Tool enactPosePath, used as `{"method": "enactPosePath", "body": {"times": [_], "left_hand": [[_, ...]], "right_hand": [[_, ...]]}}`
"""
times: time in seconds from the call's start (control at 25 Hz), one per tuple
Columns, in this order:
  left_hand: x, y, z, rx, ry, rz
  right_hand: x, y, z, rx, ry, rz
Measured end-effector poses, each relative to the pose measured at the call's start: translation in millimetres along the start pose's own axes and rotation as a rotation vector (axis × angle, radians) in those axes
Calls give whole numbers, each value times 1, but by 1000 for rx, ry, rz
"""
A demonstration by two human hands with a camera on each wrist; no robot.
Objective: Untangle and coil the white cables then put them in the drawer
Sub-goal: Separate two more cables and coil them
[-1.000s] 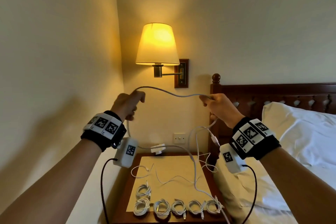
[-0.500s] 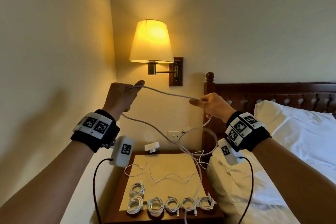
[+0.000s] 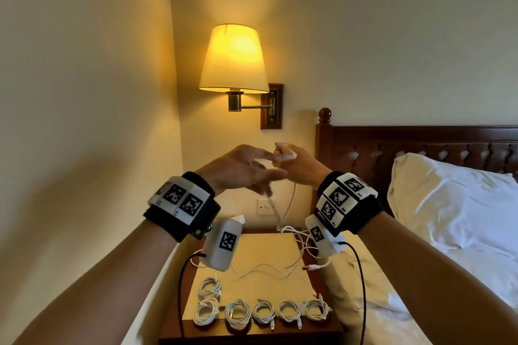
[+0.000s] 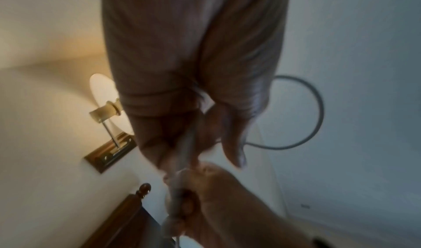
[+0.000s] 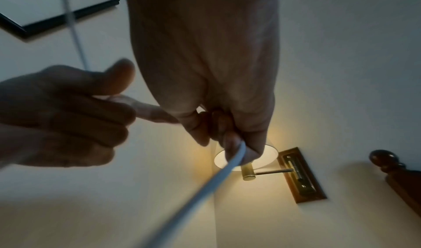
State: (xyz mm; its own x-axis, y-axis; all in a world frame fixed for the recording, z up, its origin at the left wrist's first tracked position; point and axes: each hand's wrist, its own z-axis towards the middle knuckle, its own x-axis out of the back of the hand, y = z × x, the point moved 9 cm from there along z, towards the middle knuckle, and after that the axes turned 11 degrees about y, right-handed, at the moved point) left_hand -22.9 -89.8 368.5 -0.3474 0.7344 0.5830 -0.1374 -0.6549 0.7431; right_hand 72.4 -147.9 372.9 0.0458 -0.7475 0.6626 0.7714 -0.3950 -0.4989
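Note:
Both hands are raised above the nightstand (image 3: 252, 332) and meet in the air. My left hand (image 3: 252, 168) holds a white cable (image 3: 292, 199) between thumb and fingers, and a loop of that cable (image 4: 318, 111) stands out beside it. My right hand (image 3: 291, 162) pinches the same cable (image 5: 205, 189) at its fingertips, touching the left hand's fingers. The cable hangs down to a tangle of white cables (image 3: 302, 241) at the nightstand's back right. Several coiled white cables (image 3: 263, 314) lie in a row along the front. No drawer is in view.
A lit wall lamp (image 3: 234, 59) hangs just above the hands. The dark wooden headboard (image 3: 406, 143) and a white pillow (image 3: 448, 199) are on the right. A wall socket (image 3: 265, 207) sits behind the nightstand, and a cream mat (image 3: 266, 288) covers its top.
The hands were spread apart with the cable stretched between them; they have come together and the stretch has folded into a loop. Both hands sit lower in view.

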Motion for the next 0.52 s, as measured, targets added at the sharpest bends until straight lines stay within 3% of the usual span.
{"method": "enactPosePath", "body": {"times": [0.08, 0.2, 0.28, 0.32, 0.36, 0.44, 0.48, 0.52], "left_hand": [[24, -4, 4, 40, 168, -302], [102, -31, 2, 114, 677, -714], [140, -44, -8, 120, 941, -656], [153, -46, -8, 112, 975, -485], [154, -40, -4, 116, 877, -239], [116, -40, 4, 211, 364, 350], [94, -42, 0, 201, 141, 484], [75, -32, -3, 101, 2, 398]], "right_hand": [[7, 22, -4, -86, 33, 61], [21, 77, -16, -307, 122, 130], [26, 100, -23, -456, 179, 278], [26, 103, -26, -512, 208, 377], [28, 102, -27, -539, 227, 435], [34, 90, -21, -496, 246, 358], [36, 76, -16, -427, 233, 246], [35, 61, -11, -349, 206, 140]]}}
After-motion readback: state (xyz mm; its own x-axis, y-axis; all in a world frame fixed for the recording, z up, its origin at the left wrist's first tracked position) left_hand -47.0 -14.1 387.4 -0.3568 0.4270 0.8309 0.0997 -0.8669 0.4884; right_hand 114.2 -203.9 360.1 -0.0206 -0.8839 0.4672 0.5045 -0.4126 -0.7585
